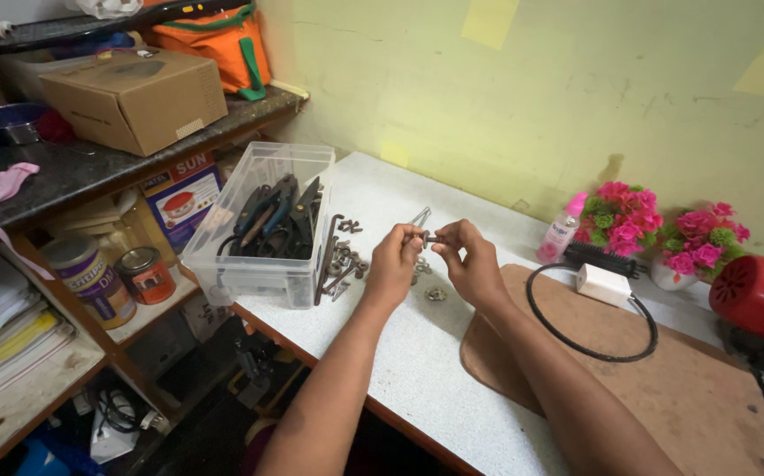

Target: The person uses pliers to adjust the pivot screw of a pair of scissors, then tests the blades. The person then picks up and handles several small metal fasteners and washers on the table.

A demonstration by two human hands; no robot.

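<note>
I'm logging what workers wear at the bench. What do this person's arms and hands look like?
Both forearms are bare, with no sleeves in view. The left hand and right hand have no gloves, and no watch, bracelet or ring shows.

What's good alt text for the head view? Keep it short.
A person's left hand and right hand meet above a white worktable, pinching a small dark bolt between the fingertips. Loose rusty bolts and nuts lie beside a clear plastic bin of pliers.
</note>
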